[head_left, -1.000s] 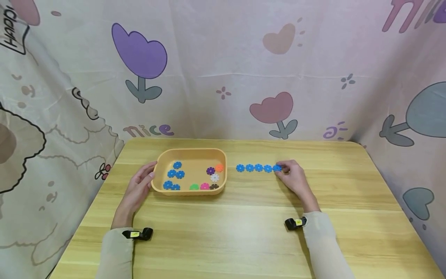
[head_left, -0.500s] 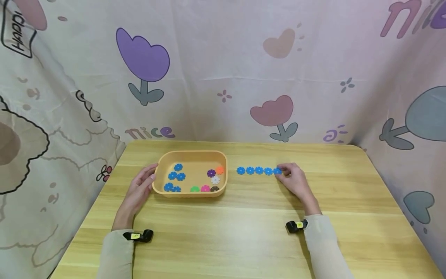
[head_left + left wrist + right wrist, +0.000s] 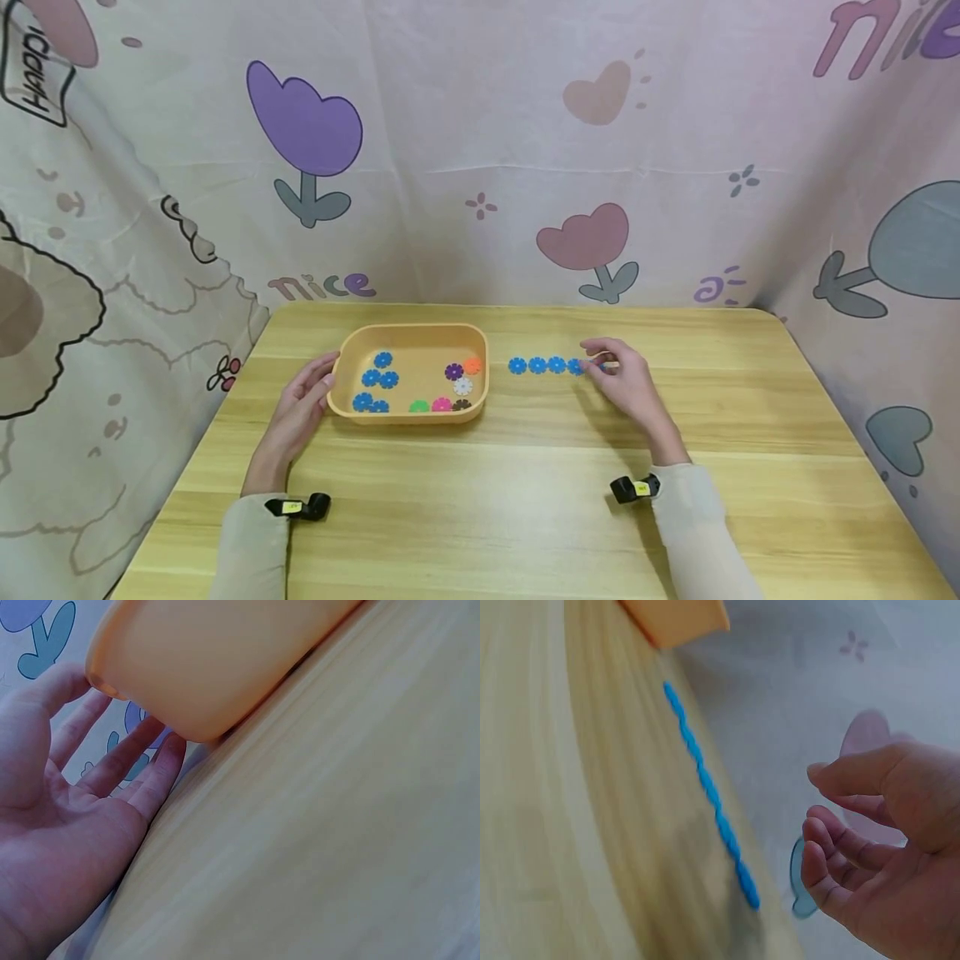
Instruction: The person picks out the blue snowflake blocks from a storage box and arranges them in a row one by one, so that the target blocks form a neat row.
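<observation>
A straight row of blue flower-shaped discs (image 3: 557, 365), lying flat on the bench (image 3: 487, 508), just beside the right end of a shallow pale-orange tray (image 3: 408, 327). From the head, four discs plain to see, a fifth mostly hidden by the right-hand grip (image 3: 626, 379); from the right wrist, an unbroken line, too blurred to tell interlocked from merely touching. New at this moment in the right-hand grip: half a second ago pinched on the end disc, now let go, thumb and fingertips apart around nothing, raised off the row and a little further left. By that release, probably a fifth disc placed, in a row now lying unaided. At the tray's left end, the left-hand grip (image 3: 300, 396), unchanged, relaxed and touching the outer wall, likely as a steadying hold. Inside the tray, at left, five loose blue discs (image 3: 388, 380); at right, single discs: purple disc (image 3: 453, 372), orange disc (image 3: 472, 365), white disc (image 3: 463, 387), green disc (image 3: 418, 407), pink disc (image 3: 442, 405), dark disc (image 3: 462, 406). Behind the bench, a flower-patterned hanging cloth (image 3: 450, 125).
</observation>
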`<state>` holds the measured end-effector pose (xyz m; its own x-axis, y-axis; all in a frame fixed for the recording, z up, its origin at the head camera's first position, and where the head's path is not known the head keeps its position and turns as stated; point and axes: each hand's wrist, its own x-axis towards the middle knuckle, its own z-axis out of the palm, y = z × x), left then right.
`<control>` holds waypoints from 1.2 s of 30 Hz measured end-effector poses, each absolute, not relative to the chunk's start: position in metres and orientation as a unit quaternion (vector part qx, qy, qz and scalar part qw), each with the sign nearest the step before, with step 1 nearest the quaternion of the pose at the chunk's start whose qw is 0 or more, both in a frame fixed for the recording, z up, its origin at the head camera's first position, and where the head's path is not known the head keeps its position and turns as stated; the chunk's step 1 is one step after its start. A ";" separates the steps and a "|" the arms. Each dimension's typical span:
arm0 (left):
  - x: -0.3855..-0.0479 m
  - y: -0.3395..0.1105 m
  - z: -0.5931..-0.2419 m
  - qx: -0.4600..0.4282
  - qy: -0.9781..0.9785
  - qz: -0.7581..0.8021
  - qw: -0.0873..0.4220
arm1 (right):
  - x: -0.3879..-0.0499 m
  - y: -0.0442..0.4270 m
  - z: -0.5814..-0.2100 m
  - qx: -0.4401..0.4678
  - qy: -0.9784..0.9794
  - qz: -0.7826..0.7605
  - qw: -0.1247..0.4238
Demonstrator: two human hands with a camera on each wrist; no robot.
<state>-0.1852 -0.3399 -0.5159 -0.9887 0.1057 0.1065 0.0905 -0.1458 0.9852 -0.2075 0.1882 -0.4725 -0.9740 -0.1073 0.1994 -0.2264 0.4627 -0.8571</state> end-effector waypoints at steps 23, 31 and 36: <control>-0.186 -0.344 -0.513 0.089 0.649 0.755 0.010 | -0.199 0.072 -0.437 0.237 -0.803 0.544 0.055; -0.185 -0.342 -0.513 0.093 0.647 0.757 0.007 | -0.203 0.033 -0.434 0.271 -0.794 0.542 0.041; -0.184 -0.342 -0.514 0.094 0.649 0.755 0.011 | -0.208 0.009 -0.437 0.284 -0.793 0.538 0.034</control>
<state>-0.1844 -0.3415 -0.5139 -0.9822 0.1387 0.1269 0.1046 -0.1577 0.9819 -0.2082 0.0092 -0.4373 -0.8369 -0.4131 0.3590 -0.4861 0.2596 -0.8345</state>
